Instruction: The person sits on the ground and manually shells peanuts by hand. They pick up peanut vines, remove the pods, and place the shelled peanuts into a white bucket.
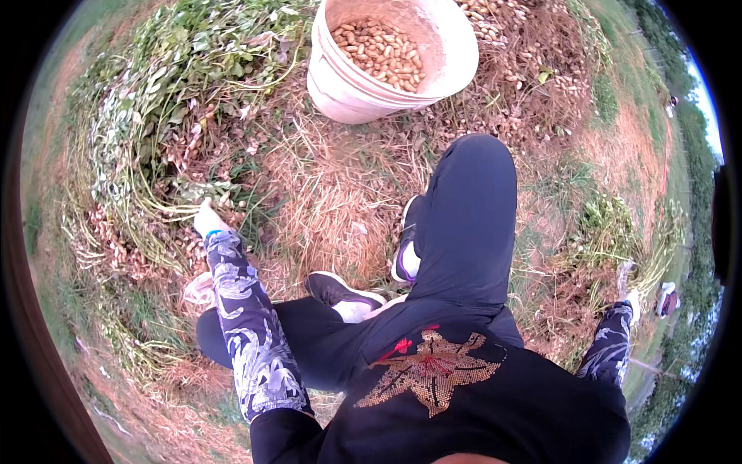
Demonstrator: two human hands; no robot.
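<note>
My left hand, in a pale covering with a patterned sleeve above it, is closed around the stems of green peanut plants at the left. Clusters of peanuts hang on the roots beside and below it. Far out at the right, my right hand is small in the picture, at the stem end of another bunch of peanut plants; its fingers are too small to make out. A white plastic bucket, partly filled with loose peanuts, stands in front of me.
Leafy peanut plants are heaped at the upper left, and stripped-looking roots with peanuts at the upper right. Dry grass covers the ground before my folded legs. A thin crumpled plastic bag lies by my left forearm. Distant people appear at the right.
</note>
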